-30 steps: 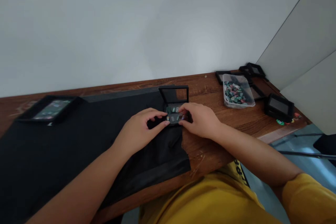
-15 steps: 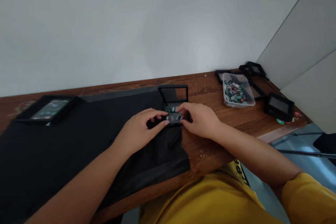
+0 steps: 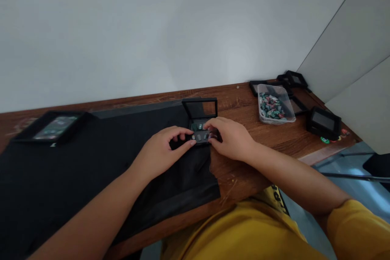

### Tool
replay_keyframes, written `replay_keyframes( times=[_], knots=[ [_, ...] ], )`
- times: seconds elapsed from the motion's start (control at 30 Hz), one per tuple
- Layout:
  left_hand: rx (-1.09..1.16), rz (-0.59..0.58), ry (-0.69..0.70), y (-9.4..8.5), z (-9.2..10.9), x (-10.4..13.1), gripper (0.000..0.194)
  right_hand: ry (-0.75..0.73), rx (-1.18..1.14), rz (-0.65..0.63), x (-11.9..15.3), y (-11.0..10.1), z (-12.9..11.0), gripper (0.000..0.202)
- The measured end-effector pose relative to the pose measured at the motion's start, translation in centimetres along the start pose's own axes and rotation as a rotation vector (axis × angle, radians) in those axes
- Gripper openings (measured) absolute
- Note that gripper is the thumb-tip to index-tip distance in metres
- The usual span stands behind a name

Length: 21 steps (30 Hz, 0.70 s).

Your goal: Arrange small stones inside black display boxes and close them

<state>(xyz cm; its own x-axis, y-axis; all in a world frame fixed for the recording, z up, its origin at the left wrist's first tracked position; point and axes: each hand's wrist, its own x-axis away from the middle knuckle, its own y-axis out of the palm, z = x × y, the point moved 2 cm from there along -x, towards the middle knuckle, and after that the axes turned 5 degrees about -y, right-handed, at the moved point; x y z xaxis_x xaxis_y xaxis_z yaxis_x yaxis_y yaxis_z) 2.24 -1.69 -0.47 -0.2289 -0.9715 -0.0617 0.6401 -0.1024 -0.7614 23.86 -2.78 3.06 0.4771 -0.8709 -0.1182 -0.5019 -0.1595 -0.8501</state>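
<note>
A small black display case stands on the front of the dark mat, its windowed lid raised at the back. Several small greenish and pale stones lie inside on a grey base. My left hand holds the case's left edge between thumb and fingers. At the right side, my right hand is curled around the edge, thumb at the front corner and index fingertip over the back stones. Its other fingertips are partly hidden, and I cannot tell whether they pinch a stone.
A clear plastic tub of mixed stones stands to the right, with several black cases around it. Another black case with a clear window lies far left on the black mat. A white wall rises behind the wooden table.
My right index finger has shifted slightly left over the back stones. The left hand keeps its hold, and the case stays in place with its lid up.
</note>
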Motion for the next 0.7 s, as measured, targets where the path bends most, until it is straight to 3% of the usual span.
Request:
replay_keyframes(
  times=[0.4, 0.57, 0.7],
  knots=[
    [0.026, 0.013, 0.002, -0.1, 0.3, 0.0, 0.038, -0.010, -0.076, 0.083, 0.0, -0.7, 0.1, 0.025],
    [0.035, 0.028, 0.003, -0.2, 0.3, 0.1, 0.039, -0.078, -0.113, 0.315, 0.0, -2.6, 0.6, 0.020],
    [0.017, 0.022, -0.013, -0.1, 0.1, 0.1, 0.040, 0.012, -0.025, 0.588, 0.4, -6.4, 3.0, 0.021]
  ],
)
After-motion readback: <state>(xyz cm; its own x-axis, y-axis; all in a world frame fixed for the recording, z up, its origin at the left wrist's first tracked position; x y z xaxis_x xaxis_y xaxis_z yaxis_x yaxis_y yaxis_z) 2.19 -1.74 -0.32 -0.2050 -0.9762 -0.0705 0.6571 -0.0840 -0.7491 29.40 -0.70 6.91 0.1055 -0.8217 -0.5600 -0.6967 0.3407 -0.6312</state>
